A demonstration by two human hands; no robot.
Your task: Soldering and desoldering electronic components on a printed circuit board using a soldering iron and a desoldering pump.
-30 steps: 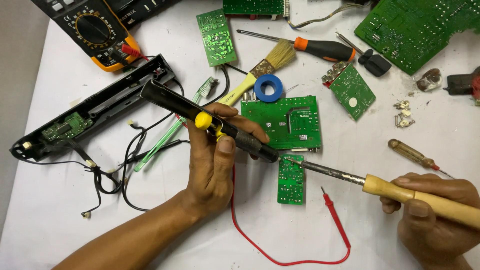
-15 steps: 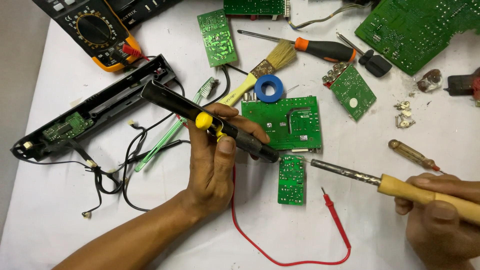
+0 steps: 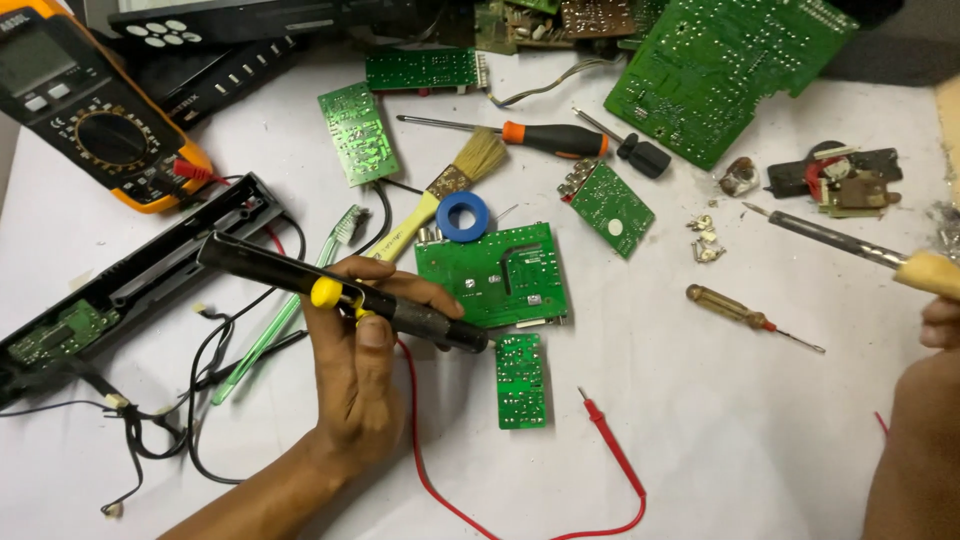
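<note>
My left hand (image 3: pixel 362 350) grips a black desoldering pump (image 3: pixel 300 285) with a yellow button, thumb by the button. Its tip rests at the left edge of a small green circuit board (image 3: pixel 521 381). A larger green board (image 3: pixel 492 274) lies just above it. My right hand (image 3: pixel 935 330), at the right edge of the view, holds a soldering iron (image 3: pixel 835 238) by its wooden handle, metal tip pointing up-left, far from the boards.
A multimeter (image 3: pixel 95 120) sits top left, its red probe (image 3: pixel 610 445) and lead trailing below the boards. A black device casing (image 3: pixel 140 275) with wires lies left. Screwdrivers (image 3: pixel 545 135), a brush (image 3: pixel 455 185), a blue ring (image 3: pixel 463 216) and several green boards are scattered above.
My right hand has drawn the soldering iron away from the small board, to the right and up. My left hand and the pump have stayed in place.
</note>
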